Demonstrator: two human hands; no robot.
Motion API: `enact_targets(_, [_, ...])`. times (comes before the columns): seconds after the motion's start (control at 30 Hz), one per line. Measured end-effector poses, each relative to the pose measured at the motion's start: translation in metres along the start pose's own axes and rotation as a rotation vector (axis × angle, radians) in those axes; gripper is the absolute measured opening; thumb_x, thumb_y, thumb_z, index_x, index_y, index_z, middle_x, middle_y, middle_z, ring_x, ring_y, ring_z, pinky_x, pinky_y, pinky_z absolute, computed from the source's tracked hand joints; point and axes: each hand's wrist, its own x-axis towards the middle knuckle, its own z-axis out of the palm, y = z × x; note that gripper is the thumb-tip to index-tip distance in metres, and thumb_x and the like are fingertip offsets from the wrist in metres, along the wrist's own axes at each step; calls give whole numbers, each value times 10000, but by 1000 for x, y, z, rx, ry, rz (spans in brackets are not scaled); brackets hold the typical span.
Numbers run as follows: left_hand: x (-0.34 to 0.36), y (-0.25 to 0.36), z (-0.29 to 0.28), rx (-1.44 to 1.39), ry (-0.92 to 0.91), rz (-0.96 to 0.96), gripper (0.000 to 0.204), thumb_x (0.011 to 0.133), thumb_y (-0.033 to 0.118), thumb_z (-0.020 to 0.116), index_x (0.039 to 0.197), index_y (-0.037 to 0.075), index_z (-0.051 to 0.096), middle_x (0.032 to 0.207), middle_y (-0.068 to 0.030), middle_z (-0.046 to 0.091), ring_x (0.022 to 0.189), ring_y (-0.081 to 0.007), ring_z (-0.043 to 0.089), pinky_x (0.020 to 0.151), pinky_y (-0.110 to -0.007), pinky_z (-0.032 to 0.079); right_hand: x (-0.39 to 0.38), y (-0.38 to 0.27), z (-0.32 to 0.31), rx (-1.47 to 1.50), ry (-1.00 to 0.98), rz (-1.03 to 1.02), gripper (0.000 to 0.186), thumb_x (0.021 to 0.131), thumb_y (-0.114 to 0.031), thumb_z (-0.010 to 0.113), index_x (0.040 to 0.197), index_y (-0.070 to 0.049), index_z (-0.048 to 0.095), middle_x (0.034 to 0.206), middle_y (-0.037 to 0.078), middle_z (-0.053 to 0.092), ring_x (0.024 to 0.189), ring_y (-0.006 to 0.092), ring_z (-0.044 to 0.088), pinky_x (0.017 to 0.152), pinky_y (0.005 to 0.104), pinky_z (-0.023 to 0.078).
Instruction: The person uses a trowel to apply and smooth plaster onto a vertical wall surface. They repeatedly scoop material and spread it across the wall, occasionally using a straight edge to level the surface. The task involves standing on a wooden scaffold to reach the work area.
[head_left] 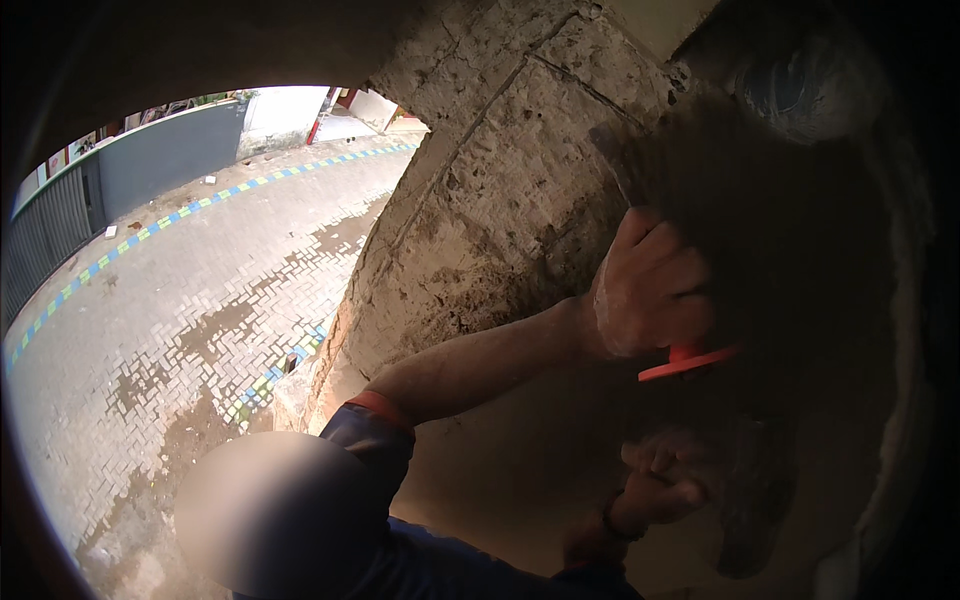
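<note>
My left hand [655, 285] is closed around a chisel [625, 165], arm reaching in from the lower left. Above the fist its flat dark blade points up against rough masonry [500, 190]. An orange-red hand guard [688, 364] shows below the fist. Lower down, in deep shade, my right hand [660, 485] is a fist with a dark band at the wrist. Beside it is a dark, elongated shape that looks like a hammer head [755, 500]; its handle is mostly hidden in the fingers. The hammer and chisel are apart.
Straight grooves [530, 55] cross the pitted masonry. A greyish rounded object [805, 90] sits in shadow at the upper right. To the left, beyond the masonry edge, lies a sunlit paved lane [230, 300] with a blue-and-green kerb and a grey wall [170, 155].
</note>
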Motion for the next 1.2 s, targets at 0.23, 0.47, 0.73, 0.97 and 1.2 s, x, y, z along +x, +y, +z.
enact_targets(0.23, [18,-31,16,167,116,-63,324,588,388,641,549,128,452,620,-2,394,579,-169,390,557,-326,274,18,-29,-29,-34,23,-213,385,938,-391,442,830,-25,489,645,93,486,501,140,444,430,323,448])
enact_targets(0.47, [18,-40,20,102,140,-44,277,593,368,649,574,141,492,614,3,418,571,-180,431,555,-333,297,20,-3,15,299,-7,-16,296,873,-322,495,796,-35,489,577,27,420,480,115,409,371,227,333])
enact_targets(0.73, [17,-44,6,42,-16,50,207,560,304,664,619,141,550,647,9,470,605,-184,472,574,-340,329,15,-11,9,181,17,407,477,746,-463,688,783,-36,477,574,28,408,442,109,401,321,226,285])
enact_targets(0.97, [50,-67,20,172,97,142,171,610,263,645,620,148,520,664,-9,453,641,-208,456,594,-352,322,23,-29,10,91,38,270,602,744,-610,637,845,-38,480,567,41,423,449,121,404,322,226,317])
enact_targets(1.2, [45,-91,19,167,122,27,259,676,350,668,725,117,568,731,-37,508,685,-235,478,611,-382,363,39,-32,10,115,-7,47,555,827,-587,538,848,-36,478,604,50,450,490,118,420,368,230,346])
